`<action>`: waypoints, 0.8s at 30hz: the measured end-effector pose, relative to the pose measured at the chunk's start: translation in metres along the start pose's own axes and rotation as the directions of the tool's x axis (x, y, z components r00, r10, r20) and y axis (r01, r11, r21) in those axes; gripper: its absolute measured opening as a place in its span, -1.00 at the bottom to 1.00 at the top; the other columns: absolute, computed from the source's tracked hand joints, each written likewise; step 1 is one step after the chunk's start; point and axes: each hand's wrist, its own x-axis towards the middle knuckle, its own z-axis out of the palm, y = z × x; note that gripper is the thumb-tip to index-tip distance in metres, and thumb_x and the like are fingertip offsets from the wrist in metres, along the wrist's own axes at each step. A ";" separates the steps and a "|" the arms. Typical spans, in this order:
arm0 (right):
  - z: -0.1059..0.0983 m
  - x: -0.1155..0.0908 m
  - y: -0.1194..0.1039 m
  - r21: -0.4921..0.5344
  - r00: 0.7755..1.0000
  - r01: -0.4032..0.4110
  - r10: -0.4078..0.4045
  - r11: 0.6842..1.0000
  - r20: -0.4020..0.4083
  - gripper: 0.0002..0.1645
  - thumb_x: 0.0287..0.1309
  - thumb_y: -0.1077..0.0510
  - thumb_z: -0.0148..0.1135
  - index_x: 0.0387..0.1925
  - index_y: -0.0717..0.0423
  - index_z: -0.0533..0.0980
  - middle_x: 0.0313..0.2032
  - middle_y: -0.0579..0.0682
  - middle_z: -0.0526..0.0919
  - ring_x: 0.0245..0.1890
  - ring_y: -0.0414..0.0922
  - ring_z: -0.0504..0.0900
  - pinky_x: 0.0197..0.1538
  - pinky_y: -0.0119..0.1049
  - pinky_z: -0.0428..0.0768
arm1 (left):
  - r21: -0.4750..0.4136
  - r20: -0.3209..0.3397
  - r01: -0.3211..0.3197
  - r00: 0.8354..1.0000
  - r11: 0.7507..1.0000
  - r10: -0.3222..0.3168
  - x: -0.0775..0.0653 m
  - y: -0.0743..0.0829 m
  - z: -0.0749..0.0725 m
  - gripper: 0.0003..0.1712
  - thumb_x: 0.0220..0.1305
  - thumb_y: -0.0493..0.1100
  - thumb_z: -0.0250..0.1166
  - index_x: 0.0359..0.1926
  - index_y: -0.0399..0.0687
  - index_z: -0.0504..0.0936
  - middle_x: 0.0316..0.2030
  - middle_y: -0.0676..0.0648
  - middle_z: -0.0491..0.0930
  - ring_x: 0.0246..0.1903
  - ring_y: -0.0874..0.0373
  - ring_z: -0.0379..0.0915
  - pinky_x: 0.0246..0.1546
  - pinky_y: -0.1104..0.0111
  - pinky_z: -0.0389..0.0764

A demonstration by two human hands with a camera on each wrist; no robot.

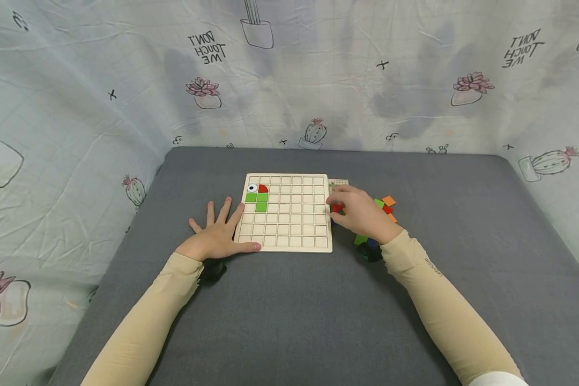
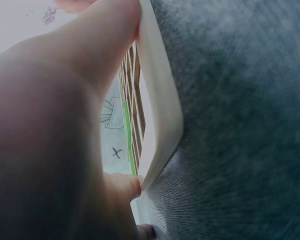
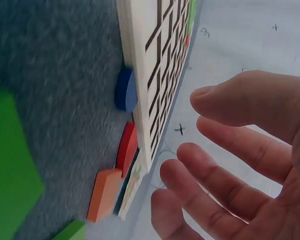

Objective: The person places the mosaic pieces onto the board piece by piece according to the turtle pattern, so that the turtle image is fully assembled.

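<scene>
A pale wooden grid board [image 1: 289, 220] lies mid-table. Its top-left cells hold a white eye piece [image 1: 252, 188], a red quarter-round [image 1: 263, 188] and green blocks [image 1: 261, 202]. My left hand [image 1: 217, 230] lies flat with fingers spread at the board's near-left corner, thumb along the front edge [image 2: 162, 100]. My right hand [image 1: 359, 212] hovers over a pile of coloured pieces [image 1: 385, 206] by the board's right edge, closest to a red piece [image 1: 336, 207]. In the right wrist view its fingers [image 3: 230, 165] are loosely bent and hold nothing. Blue [image 3: 125, 90], red [image 3: 126, 149] and orange [image 3: 104, 194] pieces lie against the board's side.
A small printed card [image 1: 339, 183] lies at the board's far-right corner. The table wears a grey cloth [image 1: 289, 321]. A cactus-print curtain [image 1: 318, 80] closes in the back and both sides. A large green piece [image 3: 10, 160] lies near my right wrist.
</scene>
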 end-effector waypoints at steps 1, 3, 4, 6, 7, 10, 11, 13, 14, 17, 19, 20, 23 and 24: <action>0.000 0.000 0.002 0.004 1.000 -0.006 0.005 1.000 0.002 -0.72 0.27 0.26 0.37 0.01 0.23 0.70 0.22 0.23 0.62 0.09 0.12 0.67 -0.07 -0.09 0.63 | 0.000 -0.001 -0.001 1.000 1.000 0.001 0.000 0.000 0.000 0.47 0.10 0.70 0.20 0.71 0.10 -0.32 0.66 -0.26 -0.54 0.55 -0.51 -0.77 0.16 -0.71 -0.48; 0.000 0.000 0.005 0.024 1.000 -0.024 0.024 0.999 0.012 -0.71 0.28 0.28 0.34 0.02 0.23 0.70 0.26 0.25 0.59 0.11 0.12 0.67 -0.14 -0.13 0.58 | -0.001 -0.003 -0.003 1.000 1.000 0.003 0.000 0.000 0.000 0.47 0.11 0.70 0.20 0.71 0.10 -0.31 0.66 -0.26 -0.53 0.55 -0.51 -0.76 0.16 -0.72 -0.48; 0.000 0.000 0.006 0.028 0.999 -0.031 0.031 0.999 0.015 -0.70 0.28 0.28 0.34 0.03 0.23 0.69 0.29 0.26 0.57 0.15 0.14 0.65 -0.16 -0.14 0.56 | -0.001 -0.004 -0.004 1.000 1.000 0.004 0.000 0.000 0.001 0.47 0.11 0.70 0.20 0.71 0.10 -0.31 0.66 -0.27 -0.53 0.55 -0.51 -0.76 0.16 -0.72 -0.48; 0.002 0.000 0.008 0.028 0.999 -0.041 0.040 0.999 0.021 -0.70 0.28 0.27 0.34 0.04 0.23 0.69 0.32 0.28 0.55 0.19 0.15 0.62 -0.17 -0.15 0.53 | 0.001 -0.006 -0.005 1.000 1.000 0.005 0.000 0.000 0.001 0.46 0.11 0.70 0.20 0.71 0.10 -0.31 0.66 -0.26 -0.53 0.55 -0.51 -0.76 0.16 -0.72 -0.47; 0.002 0.000 0.009 0.029 0.999 -0.043 0.042 0.999 0.025 -0.69 0.28 0.27 0.34 0.04 0.24 0.69 0.32 0.28 0.54 0.18 0.15 0.62 -0.17 -0.15 0.53 | 0.000 -0.006 -0.006 1.000 1.000 0.006 0.000 0.000 0.001 0.46 0.11 0.70 0.20 0.71 0.11 -0.32 0.66 -0.26 -0.53 0.55 -0.51 -0.76 0.16 -0.72 -0.47; 0.004 0.000 0.012 0.025 0.999 -0.041 0.041 0.999 0.030 -0.69 0.27 0.30 0.35 0.04 0.24 0.69 0.29 0.29 0.55 0.14 0.14 0.60 -0.13 -0.14 0.54 | -0.001 -0.006 -0.007 1.000 1.000 0.007 0.001 -0.001 0.001 0.46 0.12 0.69 0.20 0.71 0.11 -0.33 0.66 -0.26 -0.54 0.55 -0.51 -0.76 0.15 -0.72 -0.48; 0.005 0.001 0.013 0.023 0.999 -0.037 0.036 0.999 0.031 -0.69 0.27 0.31 0.35 0.04 0.25 0.69 0.29 0.29 0.55 0.14 0.14 0.59 -0.13 -0.13 0.54 | -0.001 -0.006 -0.008 1.000 1.000 0.008 0.001 -0.001 0.001 0.46 0.12 0.69 0.20 0.71 0.12 -0.33 0.66 -0.26 -0.54 0.55 -0.51 -0.76 0.15 -0.72 -0.48; 0.007 0.001 0.015 0.022 0.999 -0.028 0.028 0.999 0.034 -0.69 0.25 0.33 0.35 0.04 0.26 0.68 0.28 0.30 0.55 0.14 0.15 0.58 -0.10 -0.10 0.57 | -0.003 -0.007 -0.009 1.000 1.000 0.009 0.001 -0.001 0.001 0.45 0.12 0.69 0.20 0.71 0.12 -0.33 0.66 -0.25 -0.54 0.55 -0.51 -0.77 0.15 -0.72 -0.48; 0.007 0.002 0.016 0.018 0.999 -0.024 0.023 1.000 0.033 -0.68 0.25 0.34 0.35 0.04 0.27 0.68 0.28 0.31 0.55 0.19 0.17 0.57 -0.07 -0.08 0.60 | -0.002 -0.008 -0.009 1.000 1.000 0.009 0.001 -0.001 0.001 0.45 0.12 0.69 0.20 0.71 0.12 -0.33 0.66 -0.25 -0.54 0.55 -0.51 -0.77 0.15 -0.72 -0.48; 0.009 0.003 0.019 0.010 0.999 -0.013 0.012 1.000 0.038 -0.67 0.24 0.35 0.33 0.05 0.27 0.68 0.30 0.34 0.54 0.33 0.23 0.51 0.04 0.00 0.65 | 0.001 -0.010 -0.008 1.000 1.000 0.008 0.001 -0.002 0.001 0.46 0.11 0.70 0.19 0.71 0.13 -0.33 0.66 -0.25 -0.54 0.55 -0.50 -0.77 0.15 -0.72 -0.48; 0.009 0.004 0.019 0.003 0.999 -0.008 0.008 1.000 0.044 -0.67 0.24 0.35 0.33 0.05 0.26 0.68 0.30 0.34 0.55 0.40 0.26 0.46 0.11 0.03 0.65 | 0.004 -0.010 -0.006 1.000 1.000 0.006 0.001 -0.002 0.002 0.46 0.11 0.71 0.19 0.71 0.13 -0.33 0.66 -0.25 -0.54 0.56 -0.50 -0.76 0.15 -0.72 -0.47; 0.010 0.004 0.020 0.001 0.999 -0.007 0.007 1.000 0.047 -0.67 0.24 0.35 0.32 0.05 0.26 0.68 0.29 0.34 0.55 0.41 0.26 0.45 0.11 0.03 0.65 | 0.004 -0.010 -0.005 1.000 1.000 0.005 0.001 -0.002 0.002 0.46 0.11 0.71 0.18 0.71 0.13 -0.33 0.66 -0.24 -0.54 0.56 -0.50 -0.76 0.15 -0.72 -0.47; 0.010 0.005 0.020 -0.006 0.999 -0.008 0.009 1.000 0.054 -0.67 0.23 0.35 0.31 0.05 0.24 0.68 0.29 0.33 0.56 0.44 0.27 0.41 0.05 0.00 0.64 | 0.004 -0.010 -0.005 1.000 1.000 0.005 0.001 -0.003 0.002 0.46 0.10 0.72 0.18 0.71 0.13 -0.33 0.66 -0.25 -0.54 0.55 -0.50 -0.77 0.15 -0.72 -0.47; 0.010 0.005 0.019 -0.006 0.998 -0.011 0.011 1.000 0.056 -0.66 0.23 0.35 0.32 0.05 0.24 0.68 0.29 0.32 0.56 0.45 0.27 0.40 0.01 -0.02 0.63 | 0.003 -0.009 -0.005 1.000 1.000 0.005 0.001 -0.003 0.002 0.47 0.10 0.72 0.18 0.71 0.13 -0.33 0.66 -0.25 -0.54 0.55 -0.50 -0.77 0.15 -0.72 -0.47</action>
